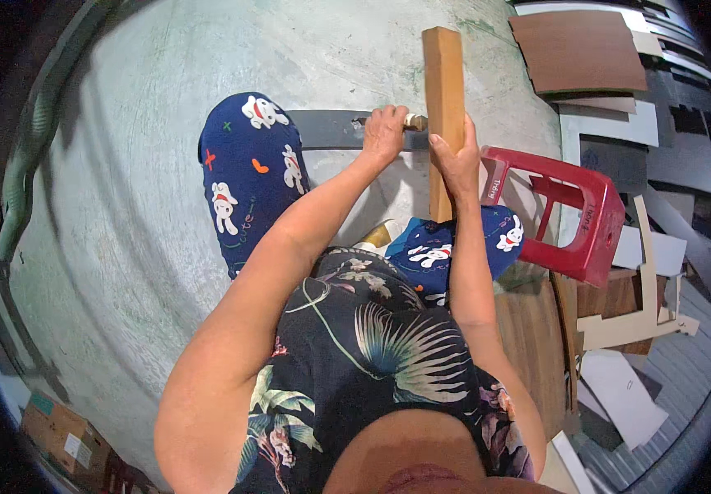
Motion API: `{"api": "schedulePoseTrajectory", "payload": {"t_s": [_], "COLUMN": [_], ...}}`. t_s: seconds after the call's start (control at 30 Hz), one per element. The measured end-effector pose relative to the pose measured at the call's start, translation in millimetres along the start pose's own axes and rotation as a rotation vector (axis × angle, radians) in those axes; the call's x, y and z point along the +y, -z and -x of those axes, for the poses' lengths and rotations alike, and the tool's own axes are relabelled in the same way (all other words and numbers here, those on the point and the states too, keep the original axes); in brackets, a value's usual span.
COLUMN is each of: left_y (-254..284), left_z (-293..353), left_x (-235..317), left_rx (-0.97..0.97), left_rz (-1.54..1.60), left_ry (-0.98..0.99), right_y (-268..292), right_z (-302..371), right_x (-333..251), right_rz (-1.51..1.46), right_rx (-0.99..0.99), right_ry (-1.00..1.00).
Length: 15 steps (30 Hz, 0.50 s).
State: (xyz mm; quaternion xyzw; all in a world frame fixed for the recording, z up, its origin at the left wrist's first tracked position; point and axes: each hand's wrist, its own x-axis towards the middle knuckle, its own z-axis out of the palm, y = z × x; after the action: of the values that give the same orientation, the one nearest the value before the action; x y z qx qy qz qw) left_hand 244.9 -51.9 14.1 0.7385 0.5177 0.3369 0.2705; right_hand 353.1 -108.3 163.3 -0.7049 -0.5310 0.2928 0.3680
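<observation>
My right hand (458, 160) is closed around a long, squared wooden block (444, 82), its thumb lying across the near face. My left hand (385, 134) is closed on a short tool whose round, brownish end (414, 122) pokes out toward the block. Most of that tool is hidden by my fingers, so its kind does not show. Under my left hand a dark grey strip (331, 130) runs crosswise between my knees. Whether the block touches the tool's end, I cannot tell.
A red plastic stool (598, 222) lies tipped over at the right. Beyond it are stacked brown sheets (578, 51) and pale cut-out offcuts (623, 325). A cardboard box (63, 432) stands at the lower left. My patterned blue trouser legs (248, 181) flank the strip.
</observation>
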Motion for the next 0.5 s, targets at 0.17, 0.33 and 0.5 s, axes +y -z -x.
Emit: {"api": "schedulePoseTrajectory", "payload": {"t_s": [0.17,0.33,0.5], "left_y": [7.2,8.8,8.4], "left_z": [-3.8,-13.6,-16.9], "left_x": [-11.3,-14.0,-11.1], "left_rx": [0.001,0.092,0.124], "left_rz": [-0.002,0.040,0.151], "left_ry": [0.056,0.212,0.253], "right_y": [-17.1,-24.3,-62.0], "right_z": [-14.8,-35.2,-44.3], "right_x": [17.4,72.2,137.6], "right_rz": [0.070,0.162,0.288], "right_rx": [0.033,-0.105,-0.085], "right_ry": [-0.038,-0.379,-0.578]}}
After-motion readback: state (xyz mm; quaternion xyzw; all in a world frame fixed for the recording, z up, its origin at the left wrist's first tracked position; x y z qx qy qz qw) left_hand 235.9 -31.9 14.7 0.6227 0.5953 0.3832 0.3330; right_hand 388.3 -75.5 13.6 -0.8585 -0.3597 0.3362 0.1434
